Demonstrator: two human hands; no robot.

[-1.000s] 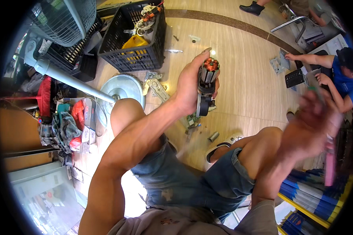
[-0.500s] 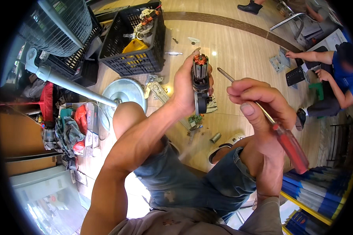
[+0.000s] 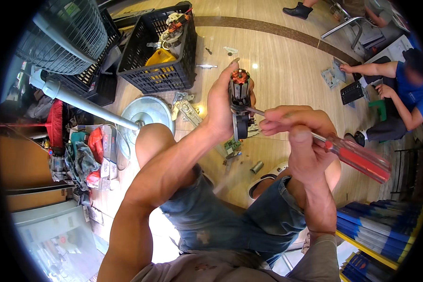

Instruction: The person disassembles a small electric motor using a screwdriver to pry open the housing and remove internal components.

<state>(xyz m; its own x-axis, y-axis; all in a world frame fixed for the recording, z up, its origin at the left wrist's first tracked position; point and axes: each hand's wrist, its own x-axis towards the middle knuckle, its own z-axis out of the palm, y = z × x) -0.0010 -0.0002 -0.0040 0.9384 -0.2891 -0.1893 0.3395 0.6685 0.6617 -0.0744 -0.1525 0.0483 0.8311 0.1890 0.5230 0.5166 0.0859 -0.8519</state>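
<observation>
Upright in my left hand [image 3: 217,104] is a small electric motor [image 3: 240,96] with orange-red copper windings at its top and a dark round part at its lower end. My fingers wrap behind it, and a few fingertips show at its right side. My right hand [image 3: 304,136] is closed around the shaft of a screwdriver [image 3: 359,157] with a clear red handle. The shaft points left, and its tip meets the motor's side just below the metal body. Exactly where the tip sits on the motor cannot be made out.
Beyond my left hand stands a black crate [image 3: 157,75] holding parts. A fan base [image 3: 148,117] is beside my left knee. On the floor lie a green circuit board [image 3: 231,146] and a metal cylinder [image 3: 257,167]. At the right sits a person in blue [image 3: 411,94]; blue-white packages [image 3: 376,225] fill a rack.
My right hand has swung the screwdriver flatter and moved it left, so its tip has come from open air to the motor's side. My left hand and the motor have hardly moved.
</observation>
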